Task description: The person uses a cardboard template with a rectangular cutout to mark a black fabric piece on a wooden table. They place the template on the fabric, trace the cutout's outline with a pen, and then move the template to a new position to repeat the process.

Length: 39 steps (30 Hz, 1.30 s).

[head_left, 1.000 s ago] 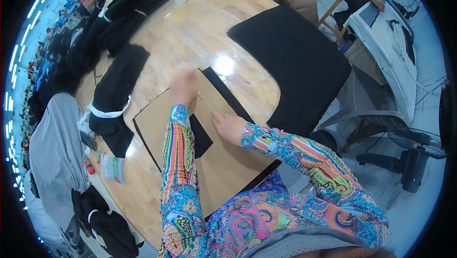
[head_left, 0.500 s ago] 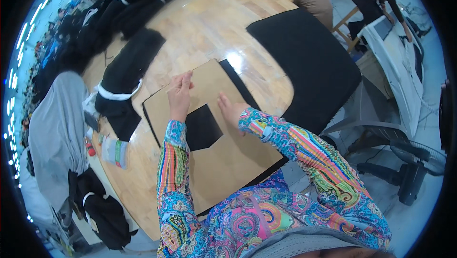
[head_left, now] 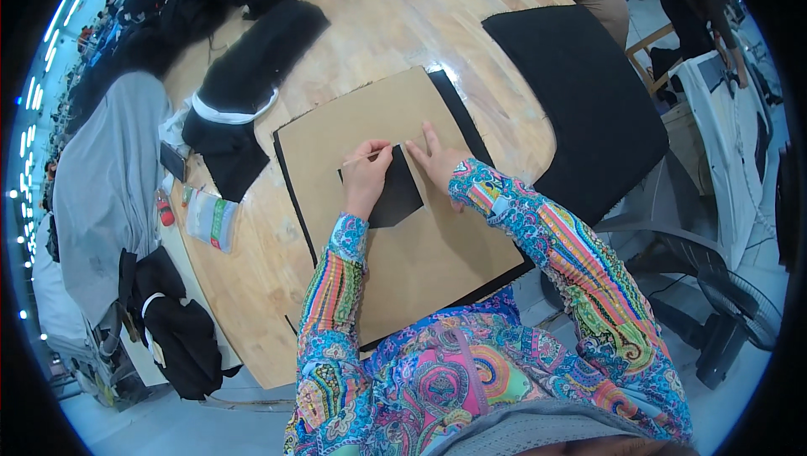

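Observation:
A tan cardboard template lies in front of me on a piece of black fabric that sticks out past its edges. Black shows through a five-sided cutout in the cardboard. At the top edge of that cutout, my left hand pinches a thin, pale, pencil-like stick. My right hand rests on the cardboard just right of the cutout, fingers spread and nothing in them.
On the wooden table lie a large black fabric panel at right and a tied black bundle at left. A small plastic bag sits near the left edge. A fan stands at right. Other people work beyond.
My left hand has come down from the template's upper left to the cutout's top edge. My right hand has spread its fingers near the cutout's upper right. The whole view has shifted.

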Each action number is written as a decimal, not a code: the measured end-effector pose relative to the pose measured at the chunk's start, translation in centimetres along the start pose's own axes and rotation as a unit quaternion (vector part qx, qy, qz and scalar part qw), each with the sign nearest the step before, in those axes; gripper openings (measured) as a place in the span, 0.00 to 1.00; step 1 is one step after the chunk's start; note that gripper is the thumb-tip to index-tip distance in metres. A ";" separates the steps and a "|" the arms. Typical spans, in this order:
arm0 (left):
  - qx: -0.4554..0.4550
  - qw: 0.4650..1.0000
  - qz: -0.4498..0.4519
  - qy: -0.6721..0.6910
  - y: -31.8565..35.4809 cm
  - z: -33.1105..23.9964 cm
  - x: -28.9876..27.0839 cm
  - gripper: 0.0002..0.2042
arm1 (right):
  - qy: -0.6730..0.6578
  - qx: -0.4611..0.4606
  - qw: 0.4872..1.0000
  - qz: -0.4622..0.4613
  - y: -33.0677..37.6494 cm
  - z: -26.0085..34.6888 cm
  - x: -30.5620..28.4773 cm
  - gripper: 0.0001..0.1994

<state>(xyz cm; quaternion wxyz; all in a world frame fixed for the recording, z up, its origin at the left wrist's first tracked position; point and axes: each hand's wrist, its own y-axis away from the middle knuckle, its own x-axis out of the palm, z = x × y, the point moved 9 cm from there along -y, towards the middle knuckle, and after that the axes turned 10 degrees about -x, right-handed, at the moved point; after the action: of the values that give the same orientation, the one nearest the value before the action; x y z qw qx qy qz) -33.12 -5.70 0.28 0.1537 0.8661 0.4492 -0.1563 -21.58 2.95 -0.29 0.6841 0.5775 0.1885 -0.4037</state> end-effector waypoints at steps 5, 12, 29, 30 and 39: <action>0.006 0.999 0.000 -0.037 -0.3 -0.6 0.3 0.11 | -0.032 0.010 0.999 -0.002 -0.2 -0.3 0.4 0.69; 0.025 0.997 0.008 -0.079 -0.2 -1.4 0.7 0.11 | -0.055 0.013 0.998 -0.010 0.0 -0.3 0.1 0.65; 0.007 0.998 -0.012 -0.057 -0.5 -1.1 0.2 0.10 | -0.029 0.000 1.000 -0.011 -0.3 -0.3 0.3 0.71; 0.015 0.997 -0.012 -0.072 -0.5 -1.2 0.3 0.11 | -0.028 0.000 1.000 -0.013 -0.3 -0.2 0.2 0.70; 0.038 0.991 -0.025 -0.125 -0.3 -1.8 0.6 0.09 | -0.023 -0.007 1.000 -0.018 -0.5 -0.1 0.2 0.70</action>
<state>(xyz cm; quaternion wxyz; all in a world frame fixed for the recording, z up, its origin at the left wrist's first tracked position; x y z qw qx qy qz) -32.82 -4.35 1.61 0.1713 0.8334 0.4417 -0.2845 -21.78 3.00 -0.83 0.6851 0.5595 0.1859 -0.4278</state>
